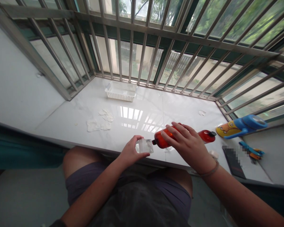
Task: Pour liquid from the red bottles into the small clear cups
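Near the ledge's front edge, my left hand (132, 150) is closed around a small clear container (144, 146), thumb on the near side and fingers on the far side. My right hand (188, 143) grips an orange-red bottle (161, 138) from above. The bottle is tilted over, its dark neck right at the container's open end. Whether liquid is flowing cannot be made out. Just past my right hand is a second red bottle (207, 136) with a black cap, partly hidden by the hand.
A white perforated basket (121, 91) sits by the window bars. Crumpled white tissues (99, 121) lie at left. To the right are a blue and yellow water bottle (241, 126), a dark flat object (234, 162) and a blue-orange strap with keys (252, 152).
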The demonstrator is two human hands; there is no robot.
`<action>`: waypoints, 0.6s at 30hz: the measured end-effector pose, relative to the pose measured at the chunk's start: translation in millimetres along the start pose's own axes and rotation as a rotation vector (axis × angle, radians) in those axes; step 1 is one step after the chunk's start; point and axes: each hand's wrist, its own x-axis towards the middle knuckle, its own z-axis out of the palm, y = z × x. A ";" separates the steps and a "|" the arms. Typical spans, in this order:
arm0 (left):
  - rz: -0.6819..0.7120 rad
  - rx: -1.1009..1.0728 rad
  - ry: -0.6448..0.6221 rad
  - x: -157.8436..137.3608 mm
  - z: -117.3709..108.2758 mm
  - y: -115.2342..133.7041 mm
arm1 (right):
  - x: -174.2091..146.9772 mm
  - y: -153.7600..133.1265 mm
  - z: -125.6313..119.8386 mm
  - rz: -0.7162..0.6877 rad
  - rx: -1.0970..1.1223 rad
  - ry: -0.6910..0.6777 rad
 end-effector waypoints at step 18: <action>0.021 -0.001 -0.010 0.5 4.5 -4.5 | 2.1 0.0 0.6 -0.041 -0.005 0.002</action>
